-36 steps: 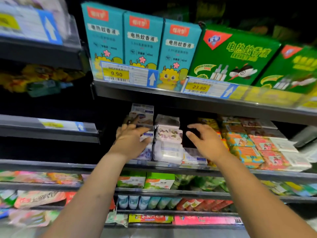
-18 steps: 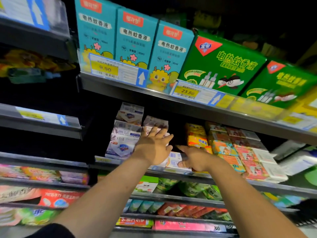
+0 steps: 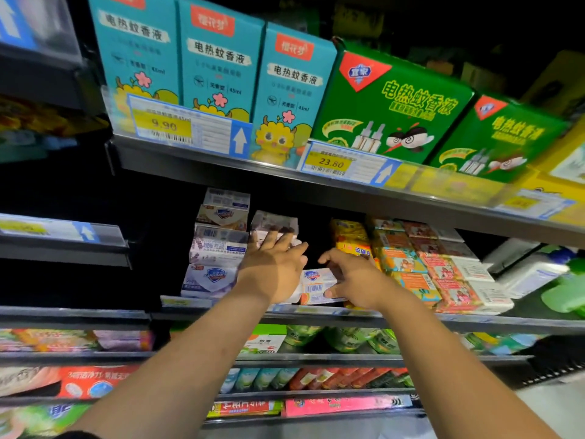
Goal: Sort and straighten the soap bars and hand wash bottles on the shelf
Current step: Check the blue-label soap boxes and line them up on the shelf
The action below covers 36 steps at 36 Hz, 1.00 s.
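Boxed soap bars fill the middle shelf [image 3: 316, 312]. A stack of white and lilac soap boxes [image 3: 218, 248] stands at the left. My left hand [image 3: 272, 267] lies flat, fingers spread, against a second stack of pale soap packs [image 3: 275, 223] beside it, hiding its lower packs. My right hand [image 3: 351, 280] grips a white soap box [image 3: 316, 285] lying at the shelf front between the stacks. Yellow soap packs [image 3: 348, 237] and orange and red soap boxes [image 3: 421, 267] sit to the right. A green hand wash bottle [image 3: 563, 293] shows at the far right.
The shelf above [image 3: 285, 172] carries blue boxes [image 3: 218, 58] and green boxes [image 3: 392, 106] of mosquito liquid close over my hands. Lower shelves hold more packaged goods [image 3: 316, 378]. A dark gap lies behind the white soap box.
My left hand has shifted from the left stack to the second stack. My right hand has dropped onto the low white soap box and closed around it. The view moved closer and left.
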Each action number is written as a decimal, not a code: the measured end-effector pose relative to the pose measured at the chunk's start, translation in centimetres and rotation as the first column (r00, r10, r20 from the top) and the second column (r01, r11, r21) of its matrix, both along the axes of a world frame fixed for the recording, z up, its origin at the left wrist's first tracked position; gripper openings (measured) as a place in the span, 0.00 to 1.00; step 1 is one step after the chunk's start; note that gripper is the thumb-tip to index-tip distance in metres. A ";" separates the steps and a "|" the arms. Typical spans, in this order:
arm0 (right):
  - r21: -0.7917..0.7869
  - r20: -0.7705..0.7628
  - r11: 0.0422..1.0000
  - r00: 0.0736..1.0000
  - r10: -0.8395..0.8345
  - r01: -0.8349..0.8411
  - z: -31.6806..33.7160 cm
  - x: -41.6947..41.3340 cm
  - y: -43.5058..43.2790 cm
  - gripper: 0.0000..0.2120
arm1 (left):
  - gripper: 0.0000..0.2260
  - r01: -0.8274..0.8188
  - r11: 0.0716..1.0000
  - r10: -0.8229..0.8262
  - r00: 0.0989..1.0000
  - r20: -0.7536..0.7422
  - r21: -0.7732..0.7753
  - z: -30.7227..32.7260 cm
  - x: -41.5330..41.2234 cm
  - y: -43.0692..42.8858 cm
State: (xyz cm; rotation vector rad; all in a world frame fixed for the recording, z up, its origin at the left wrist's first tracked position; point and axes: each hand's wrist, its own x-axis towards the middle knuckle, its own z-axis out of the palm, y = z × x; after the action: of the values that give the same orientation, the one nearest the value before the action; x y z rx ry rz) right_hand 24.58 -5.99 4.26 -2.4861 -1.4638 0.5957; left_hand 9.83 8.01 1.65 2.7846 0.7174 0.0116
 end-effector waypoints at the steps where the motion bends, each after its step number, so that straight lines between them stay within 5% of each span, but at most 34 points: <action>1: 0.072 -0.059 0.997 0.998 -0.029 0.034 -0.1 0.1 -0.4 0.30 | 0.22 0.004 1.000 -0.004 1.000 0.000 0.004 0.1 0.0 0.0; 5: 0.356 -0.329 0.897 0.934 -0.142 0.262 0.6 -0.8 -2.3 0.33 | 0.21 0.000 1.000 0.000 1.000 0.026 0.009 0.0 0.0 0.1; 10: 0.539 -0.506 0.655 0.825 -0.251 0.529 0.8 -2.2 -5.1 0.32 | 0.22 -0.031 0.999 0.032 0.999 0.024 -0.018 -0.3 0.3 0.2; 19: 0.404 -0.877 0.292 0.458 -0.145 0.867 -0.5 -4.0 -7.5 0.31 | 0.26 -0.019 0.999 0.019 1.000 0.005 0.046 -0.4 0.2 -0.2; 24: 0.325 -0.920 0.275 0.370 -0.132 0.905 -0.9 -4.5 -8.0 0.37 | 0.25 -0.039 0.988 0.026 0.996 0.090 0.149 -0.5 -0.2 -0.7; 27: 0.282 -0.945 0.285 0.316 -0.079 0.916 -1.3 -4.7 -8.1 0.17 | 0.17 -0.053 0.966 0.001 0.980 0.199 0.253 0.1 -0.3 -1.2; 30: 0.216 -0.965 0.330 0.252 -0.069 0.919 -1.3 -4.9 -8.3 0.08 | 0.23 -0.014 0.997 -0.008 0.962 0.271 0.079 1.2 -0.8 -2.4; 34: 0.141 -0.984 0.427 0.174 -0.038 0.893 -0.4 -5.4 -8.5 0.04 | 0.35 0.301 0.951 -0.247 0.869 0.429 -0.062 1.4 -2.8 -4.8; 36: 0.139 -0.983 0.481 0.179 -0.038 0.866 0.0 -5.7 -8.4 0.02 | 0.29 0.421 0.907 -0.362 0.767 0.531 0.010 0.7 -3.5 -6.1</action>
State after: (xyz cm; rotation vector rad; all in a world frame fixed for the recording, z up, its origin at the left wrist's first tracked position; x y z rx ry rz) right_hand 18.85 -14.43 4.27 -1.2835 -0.1513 0.8169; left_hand 6.35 1.92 2.38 2.5762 -0.0106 0.6065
